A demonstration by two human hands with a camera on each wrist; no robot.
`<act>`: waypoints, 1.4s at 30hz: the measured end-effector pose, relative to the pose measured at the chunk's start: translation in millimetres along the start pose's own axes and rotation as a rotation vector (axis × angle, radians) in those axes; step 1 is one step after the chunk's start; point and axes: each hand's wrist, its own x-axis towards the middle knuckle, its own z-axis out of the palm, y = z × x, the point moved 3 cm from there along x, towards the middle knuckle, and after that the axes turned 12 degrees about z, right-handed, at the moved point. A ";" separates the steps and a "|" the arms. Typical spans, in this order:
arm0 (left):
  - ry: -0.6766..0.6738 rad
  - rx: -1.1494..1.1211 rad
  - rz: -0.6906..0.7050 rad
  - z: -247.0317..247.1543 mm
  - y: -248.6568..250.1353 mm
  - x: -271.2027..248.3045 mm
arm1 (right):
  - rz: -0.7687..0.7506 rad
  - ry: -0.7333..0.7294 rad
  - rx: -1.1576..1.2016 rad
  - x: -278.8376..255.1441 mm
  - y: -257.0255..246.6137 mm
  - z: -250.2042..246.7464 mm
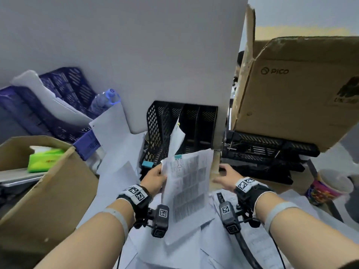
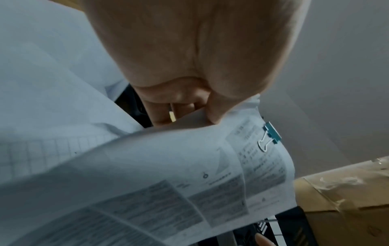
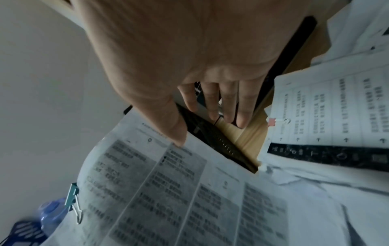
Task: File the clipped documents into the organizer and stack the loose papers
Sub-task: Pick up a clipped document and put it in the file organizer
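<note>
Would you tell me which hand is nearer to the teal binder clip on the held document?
Left. The left hand grips the document's edge just beside the teal binder clip; the right hand hovers open beyond the opposite edge.

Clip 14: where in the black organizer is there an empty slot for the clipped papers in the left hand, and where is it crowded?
The two right-hand slots of the black organizer look empty. Its left slot already holds papers. The left hand grips the clipped papers in front of it; the right hand is open. Bare wood shows by the organizer's base; loose sheets crowd the desk.
</note>
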 end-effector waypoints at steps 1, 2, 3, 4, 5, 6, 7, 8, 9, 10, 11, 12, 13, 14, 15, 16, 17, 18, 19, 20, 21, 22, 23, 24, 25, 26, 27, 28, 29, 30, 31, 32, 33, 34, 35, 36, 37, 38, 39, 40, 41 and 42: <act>-0.011 -0.012 -0.022 -4.6 -1.1 -7.0 | -0.038 -0.037 -0.018 -1.6 -5.2 7.2; -0.025 -0.021 -0.044 -8.7 -2.6 -13.1 | -0.069 -0.087 -0.020 -4.2 -10.0 15.5; -0.033 -0.023 -0.065 -13.0 -5.1 -18.7 | -0.080 -0.144 -0.012 -4.2 -12.2 24.7; -0.033 -0.016 -0.079 -18.4 -8.3 -23.6 | -0.081 -0.198 0.002 -4.3 -13.5 33.9; -0.021 -0.006 -0.086 -23.6 -10.8 -28.1 | -0.068 -0.233 0.002 -3.6 -14.1 42.0; -0.001 0.017 -0.084 -29.9 -13.8 -31.5 | -0.061 -0.247 -0.002 -5.0 -15.4 48.5; 0.024 0.037 -0.066 -36.1 -14.6 -35.7 | -0.058 -0.243 -0.010 -6.2 -16.5 53.2; 0.059 0.059 -0.039 -43.5 -18.9 -36.9 | -0.057 -0.224 -0.020 -9.4 -18.3 56.7; 0.095 0.088 -0.018 -50.8 -21.7 -38.4 | -0.067 -0.207 -0.041 -12.6 -20.6 59.5; 0.130 0.110 -0.005 -58.6 -27.4 -38.7 | -0.090 -0.193 -0.070 -15.6 -23.2 61.6; 0.153 0.125 -0.001 -65.0 -32.2 -40.3 | -0.118 -0.166 -0.105 -17.6 -26.0 63.7; 0.165 0.131 0.004 -69.9 -36.4 -41.1 | -0.138 -0.132 -0.122 -19.8 -30.0 65.4; 0.173 0.129 -0.003 -74.8 -39.6 -42.6 | -0.140 -0.114 -0.117 -20.7 -34.2 66.9; 0.185 0.115 -0.010 -78.7 -39.8 -45.0 | -0.131 -0.127 -0.081 -19.4 -38.3 70.0; 0.192 0.092 -0.025 -82.6 -40.3 -47.1 | -0.132 -0.154 -0.029 -20.4 -44.5 73.1; 0.193 0.069 -0.033 -86.3 -40.0 -49.3 | -0.149 -0.169 0.018 -22.1 -52.4 75.1; 0.183 0.051 -0.045 -89.3 -35.8 -53.9 | -0.174 -0.167 0.041 -23.6 -61.8 75.7; 0.171 0.028 -0.055 -91.6 -32.0 -57.8 | -0.204 -0.163 0.057 -27.5 -72.8 75.6; 0.159 -0.001 -0.061 -94.0 -30.0 -59.4 | -0.239 -0.161 0.073 -31.3 -84.3 74.7; 0.149 -0.020 -0.055 -96.7 -28.9 -60.0 | -0.264 -0.160 0.094 -33.5 -97.0 73.2; 0.140 -0.017 -0.040 -99.4 -26.4 -60.8 | -0.295 -0.154 0.106 -36.9 -109.6 71.0; 0.143 0.000 -0.017 -102.1 -23.6 -60.0 | -0.330 -0.142 0.105 -37.3 -122.7 69.2; 0.158 0.008 0.002 -106.5 -22.2 -58.1 | -0.363 -0.134 0.096 -37.6 -135.8 67.8; 0.186 -0.001 0.023 -111.5 -21.4 -54.4 | -0.391 -0.131 0.094 -38.8 -149.3 66.6; 0.218 -0.018 0.049 -116.4 -18.3 -51.4 | -0.404 -0.141 0.105 -39.4 -162.0 65.0; 0.257 -0.031 0.076 -122.3 -14.9 -47.2 | -0.412 -0.160 0.136 -41.4 -175.0 63.6; 0.287 -0.020 0.103 -127.3 -10.4 -43.0 | -0.413 -0.184 0.176 -41.0 -187.2 62.4; 0.307 0.000 0.135 -131.6 -4.7 -37.5 | -0.417 -0.196 0.215 -43.0 -199.6 61.0; 0.312 0.031 0.168 -135.5 -0.4 -30.9 | -0.421 -0.198 0.249 -43.0 -211.8 59.1; 0.328 0.077 0.197 -140.6 5.0 -23.0 | -0.425 -0.195 0.275 -41.1 -225.1 57.9; 0.346 0.138 0.221 -142.3 14.3 -18.3 | -0.421 -0.195 0.302 -43.2 -236.9 56.2; 0.372 0.205 0.262 -145.8 21.8 -10.5 | -0.405 -0.187 0.324 -43.7 -249.0 55.2; 0.412 0.284 0.321 -150.0 27.7 -2.2 | -0.376 -0.181 0.353 -44.5 -261.3 54.6; 0.452 0.362 0.377 -153.0 34.0 5.7 | -0.324 -0.184 0.381 -45.8 -272.4 53.5; 0.469 0.432 0.426 -155.2 40.6 13.6 | -0.253 -0.213 0.406 -45.3 -281.8 53.0; 0.493 0.481 0.436 -156.3 47.3 19.9 | -0.182 -0.268 0.409 -47.2 -290.2 54.2; 0.515 0.487 0.420 -156.5 52.0 25.7 | -0.122 -0.337 0.380 -47.5 -298.0 56.2; 0.534 0.478 0.405 -155.7 56.5 30.9 | -0.086 -0.392 0.325 -48.6 -305.3 58.2; 0.532 0.458 0.395 -154.1 59.4 37.1 | -0.085 -0.411 0.270 -50.8 -312.7 59.5; 0.523 0.443 0.399 -150.9 61.5 42.8 | -0.093 -0.390 0.227 -50.3 -319.1 59.9; 0.506 0.434 0.407 -147.4 60.5 50.7 | -0.108 -0.347 0.203 -51.0 -325.2 59.1; 0.484 0.416 0.424 -143.8 57.6 59.9 | -0.124 -0.289 0.168 -51.7 -330.6 58.0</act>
